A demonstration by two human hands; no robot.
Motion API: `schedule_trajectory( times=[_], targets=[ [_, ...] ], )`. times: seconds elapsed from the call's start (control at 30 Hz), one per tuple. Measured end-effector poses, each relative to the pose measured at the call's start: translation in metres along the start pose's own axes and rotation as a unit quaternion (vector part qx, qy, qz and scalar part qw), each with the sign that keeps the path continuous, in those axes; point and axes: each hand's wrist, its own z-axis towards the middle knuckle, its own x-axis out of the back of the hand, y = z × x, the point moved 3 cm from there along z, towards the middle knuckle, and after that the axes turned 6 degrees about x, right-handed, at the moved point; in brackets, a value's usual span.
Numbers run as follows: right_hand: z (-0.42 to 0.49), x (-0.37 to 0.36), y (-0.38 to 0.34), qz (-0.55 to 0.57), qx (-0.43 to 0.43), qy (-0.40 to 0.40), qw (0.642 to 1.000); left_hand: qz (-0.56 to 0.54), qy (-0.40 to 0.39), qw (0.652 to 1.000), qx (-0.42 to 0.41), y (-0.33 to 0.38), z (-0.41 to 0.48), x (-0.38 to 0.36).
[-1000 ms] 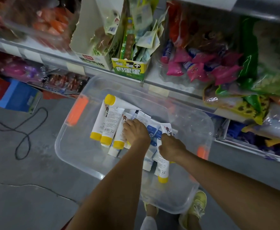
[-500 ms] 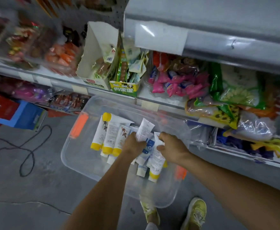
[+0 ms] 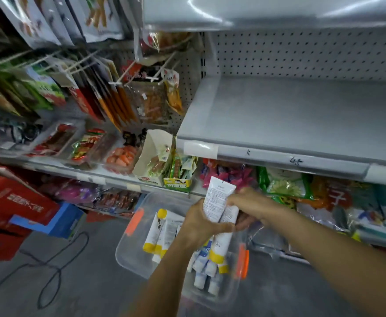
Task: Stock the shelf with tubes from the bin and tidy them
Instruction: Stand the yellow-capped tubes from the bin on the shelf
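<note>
Two hands meet on one bundle of tubes (image 3: 219, 199). Your left hand (image 3: 197, 225) wraps it from the left, fingers (image 3: 223, 227) curled round the middle, and your right hand (image 3: 255, 203) clamps the upper part from the right with its fingers (image 3: 233, 198) bent over the tubes. The bundle hangs above the clear bin (image 3: 131, 255) with crimped ends up and yellow and white caps pointing down, and it touches nothing but your hands. More tubes (image 3: 159, 232) lie in the bin, side by side along its left half. The bin sits on the floor (image 3: 91, 289) under the stocked lower shelf, with an orange latch (image 3: 134, 221) at each end. Up and to the right is the bare grey shelf (image 3: 290, 115) — well apart from the bundle. A black cable (image 3: 50, 271) loops across the floor at left.
</note>
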Motion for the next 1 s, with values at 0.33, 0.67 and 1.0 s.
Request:
schedule_trajectory(
  times=[0.33,0.67,1.0],
  targets=[
    [-0.105,0.097,0.020,0.103,0.045,-0.220,0.969,-0.217,0.096,0.971,0.005,0.098,-0.049,-0.067],
    [-0.214,0.225,-0.005,-0.006,0.231,-0.125,0.965,-0.264,0.048,0.952,-0.150,0.221,-0.117,-0.176],
    [-0.284,0.313,-0.061,0.106,0.372,0.023,0.922,-0.200,0.066,0.942,-0.262,0.329,-0.142,-0.227]
  ],
)
